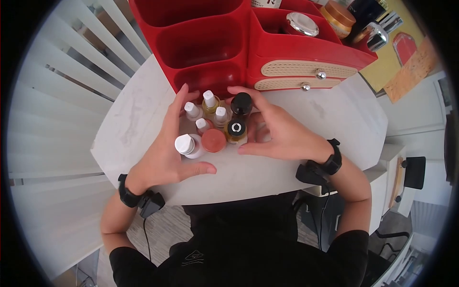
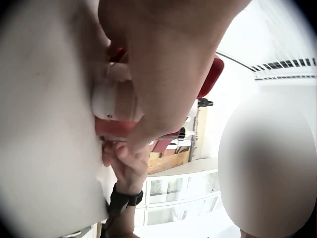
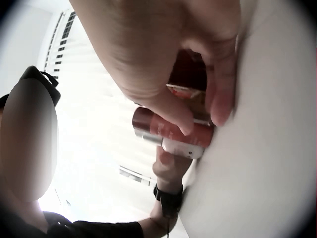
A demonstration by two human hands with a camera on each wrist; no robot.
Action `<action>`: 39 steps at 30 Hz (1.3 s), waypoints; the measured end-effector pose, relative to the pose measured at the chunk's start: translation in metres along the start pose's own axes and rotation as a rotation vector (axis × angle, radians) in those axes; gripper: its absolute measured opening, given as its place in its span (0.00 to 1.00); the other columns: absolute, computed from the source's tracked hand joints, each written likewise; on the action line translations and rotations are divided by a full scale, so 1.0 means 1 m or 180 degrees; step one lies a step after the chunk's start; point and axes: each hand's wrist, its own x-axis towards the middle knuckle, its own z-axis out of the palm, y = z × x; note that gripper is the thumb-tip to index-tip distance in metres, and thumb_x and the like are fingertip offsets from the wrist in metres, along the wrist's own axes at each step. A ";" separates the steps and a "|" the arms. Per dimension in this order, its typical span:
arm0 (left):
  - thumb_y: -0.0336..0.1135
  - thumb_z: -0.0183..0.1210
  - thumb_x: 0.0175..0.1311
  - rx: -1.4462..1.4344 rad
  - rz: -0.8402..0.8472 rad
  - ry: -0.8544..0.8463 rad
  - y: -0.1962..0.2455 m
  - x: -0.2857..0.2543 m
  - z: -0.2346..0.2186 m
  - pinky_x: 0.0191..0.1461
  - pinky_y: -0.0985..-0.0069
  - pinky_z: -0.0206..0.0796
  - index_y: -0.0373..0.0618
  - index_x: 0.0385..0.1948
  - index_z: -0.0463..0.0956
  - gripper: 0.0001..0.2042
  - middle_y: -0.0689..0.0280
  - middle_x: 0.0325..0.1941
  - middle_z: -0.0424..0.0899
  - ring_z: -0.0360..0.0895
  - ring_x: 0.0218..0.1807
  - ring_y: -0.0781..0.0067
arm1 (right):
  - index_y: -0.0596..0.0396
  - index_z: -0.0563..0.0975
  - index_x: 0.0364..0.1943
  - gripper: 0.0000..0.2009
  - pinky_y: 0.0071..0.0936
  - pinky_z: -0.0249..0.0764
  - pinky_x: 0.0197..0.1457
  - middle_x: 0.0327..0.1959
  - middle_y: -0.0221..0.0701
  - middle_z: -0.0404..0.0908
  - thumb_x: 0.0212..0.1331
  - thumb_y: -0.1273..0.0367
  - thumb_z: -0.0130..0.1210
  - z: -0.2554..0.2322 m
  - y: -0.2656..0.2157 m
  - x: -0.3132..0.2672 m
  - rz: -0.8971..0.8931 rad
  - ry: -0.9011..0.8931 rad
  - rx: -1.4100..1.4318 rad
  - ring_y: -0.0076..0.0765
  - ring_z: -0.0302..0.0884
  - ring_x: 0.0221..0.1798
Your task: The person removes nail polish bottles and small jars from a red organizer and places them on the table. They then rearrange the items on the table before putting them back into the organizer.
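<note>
A tight cluster of small bottles stands on the white tabletop between my hands. Several have narrow white caps (image 1: 209, 99). At the near side are a white bottle (image 1: 189, 145) and a round coral-lidded container (image 1: 213, 140). A dark-capped bottle (image 1: 241, 104) and an amber bottle with a ringed black top (image 1: 236, 130) stand on the right. My left hand (image 1: 162, 150) lies along the cluster's left side, fingers stretched forward, thumb in front. My right hand (image 1: 287, 130) cups the right side, its index finger reaching behind the dark cap and its thumb near the amber bottle.
Right behind the bottles stands a red organizer (image 1: 203, 33) with open compartments and two small drawers (image 1: 306, 79). Jars and bottles sit in its top, including a silver-lidded jar (image 1: 302, 24). White slats (image 1: 62, 119) run along the left.
</note>
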 end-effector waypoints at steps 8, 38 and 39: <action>0.35 0.86 0.48 0.2256 -0.0330 0.0186 0.111 -0.048 -0.045 0.76 0.51 0.71 0.44 0.75 0.72 0.47 0.47 0.77 0.74 0.76 0.75 0.39 | 0.51 0.63 0.83 0.38 0.30 0.84 0.42 0.59 0.36 0.83 0.69 0.79 0.65 -0.008 0.006 -0.004 -0.0182 0.0158 0.0356 0.29 0.86 0.39; 0.35 0.66 0.73 0.0393 0.1111 -0.1605 0.038 0.039 0.096 0.35 0.60 0.75 0.49 0.41 0.83 0.04 0.65 0.32 0.86 0.87 0.34 0.58 | 0.52 0.84 0.57 0.25 0.36 0.84 0.44 0.39 0.32 0.93 0.55 0.62 0.79 -0.056 -0.018 -0.070 0.0489 0.1587 -0.2565 0.41 0.91 0.37; 0.35 0.66 0.73 0.0392 0.1124 -0.1596 0.038 0.039 0.096 0.35 0.60 0.75 0.49 0.41 0.83 0.04 0.65 0.32 0.86 0.87 0.34 0.58 | 0.52 0.84 0.56 0.26 0.35 0.84 0.44 0.39 0.32 0.93 0.54 0.61 0.81 -0.057 -0.017 -0.070 0.0540 0.1518 -0.2563 0.41 0.91 0.37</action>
